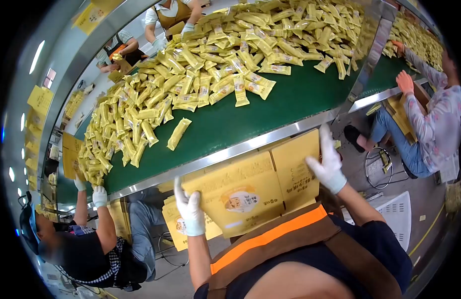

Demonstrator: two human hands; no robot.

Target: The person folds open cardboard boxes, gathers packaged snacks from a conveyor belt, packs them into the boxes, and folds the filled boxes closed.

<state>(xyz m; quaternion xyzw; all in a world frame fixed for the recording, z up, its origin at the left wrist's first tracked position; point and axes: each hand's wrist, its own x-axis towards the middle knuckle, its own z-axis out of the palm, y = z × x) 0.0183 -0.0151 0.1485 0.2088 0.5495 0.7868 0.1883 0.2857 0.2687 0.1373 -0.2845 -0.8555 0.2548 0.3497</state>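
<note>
A yellow printed cardboard carton (243, 194), opened out with a crease near its right side, is held up in front of my lap. My left hand (192, 214), in a white glove, grips its left edge with the thumb on the near side. At the opposite edge, my gloved right hand (330, 167) grips the board with the thumb over its face and the fingers stretched along the side. Behind my left hand are more flat yellow cartons (178, 234). Beyond the carton, yellow wrapped packets (178, 133) lie on the green conveyor belt (225, 122).
The metal belt rail (250, 143) runs just past the carton. Co-workers sit at my left (81, 244) and right (430, 109); others stand across the belt. A white plastic basket (397, 214) is on the floor to my right. A metal post (367, 62) rises from the rail.
</note>
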